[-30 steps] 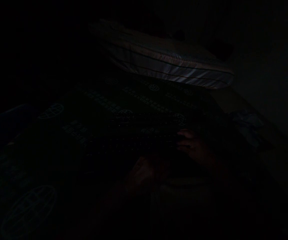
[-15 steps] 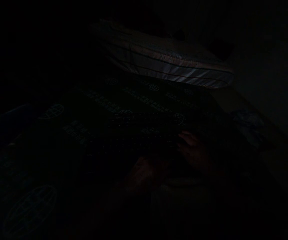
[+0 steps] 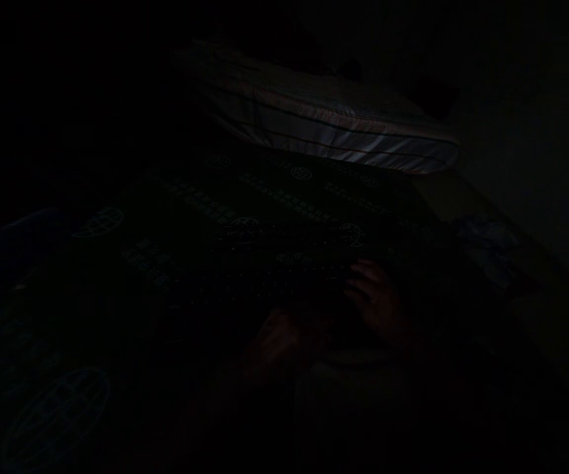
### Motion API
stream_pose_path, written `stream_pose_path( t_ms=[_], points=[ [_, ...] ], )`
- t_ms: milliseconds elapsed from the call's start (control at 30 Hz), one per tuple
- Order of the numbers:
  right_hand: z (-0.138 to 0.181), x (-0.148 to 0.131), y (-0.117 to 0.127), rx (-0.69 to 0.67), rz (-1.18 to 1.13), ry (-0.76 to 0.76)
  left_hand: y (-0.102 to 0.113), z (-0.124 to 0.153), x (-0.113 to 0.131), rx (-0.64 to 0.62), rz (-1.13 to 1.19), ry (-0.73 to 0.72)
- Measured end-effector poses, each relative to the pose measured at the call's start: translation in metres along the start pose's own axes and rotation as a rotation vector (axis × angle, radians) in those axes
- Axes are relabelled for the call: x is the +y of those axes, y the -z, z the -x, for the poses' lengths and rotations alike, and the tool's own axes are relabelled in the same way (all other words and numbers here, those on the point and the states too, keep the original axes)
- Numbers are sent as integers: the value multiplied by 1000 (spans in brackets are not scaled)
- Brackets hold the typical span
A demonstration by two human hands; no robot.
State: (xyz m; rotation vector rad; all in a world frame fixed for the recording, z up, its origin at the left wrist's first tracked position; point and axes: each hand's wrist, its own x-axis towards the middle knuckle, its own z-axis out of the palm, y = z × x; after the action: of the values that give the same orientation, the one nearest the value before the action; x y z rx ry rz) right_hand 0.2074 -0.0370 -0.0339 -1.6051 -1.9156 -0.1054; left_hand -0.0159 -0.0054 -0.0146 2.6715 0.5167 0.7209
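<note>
The view is very dark. A black keyboard [image 3: 255, 284], seen by faint rows of key marks, lies in front of me; whether it is part of a laptop I cannot make out. My right hand [image 3: 376, 295] rests at its right end, fingers apart and stretched toward the keys. Near the front edge is my left hand [image 3: 277, 332], its back visible and its fingers lost in shadow. Behind the keyboard lies a second dark strip [image 3: 284, 237] with small specks, its kind unclear.
A dark green sheet [image 3: 131, 296] printed with globes and lettering spreads underneath. At the back stands a striped mattress [image 3: 334, 128]. A crumpled bluish bag or cloth [image 3: 487, 240] lies right, by a wall [image 3: 536, 131]. A blue object [image 3: 18, 234] sits at left.
My right hand has moved slightly left, its fingers now showing more clearly apart. My left hand stays nearly where it was. The whole view has shifted a little.
</note>
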Motion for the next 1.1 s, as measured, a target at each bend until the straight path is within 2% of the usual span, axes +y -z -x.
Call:
stream_pose_path(
  t_ms=[100,300,467,700,933,1100],
  points=[
    [-4,4,2,-14,-51,-13,0,1,0,45,-5,-30],
    [-9,9,4,-95,-118,-32,-1,1,-1,46,12,-30],
    [-7,8,4,-73,-116,-40,-3,2,-3,45,24,-44],
    [5,-1,-1,-1,96,63,-1,1,-1,28,-11,-13],
    [18,-11,7,-127,295,129,-2,1,-1,37,-8,-26],
    [19,-10,7,-129,333,136,-2,0,-1,60,-26,-41]
  ],
)
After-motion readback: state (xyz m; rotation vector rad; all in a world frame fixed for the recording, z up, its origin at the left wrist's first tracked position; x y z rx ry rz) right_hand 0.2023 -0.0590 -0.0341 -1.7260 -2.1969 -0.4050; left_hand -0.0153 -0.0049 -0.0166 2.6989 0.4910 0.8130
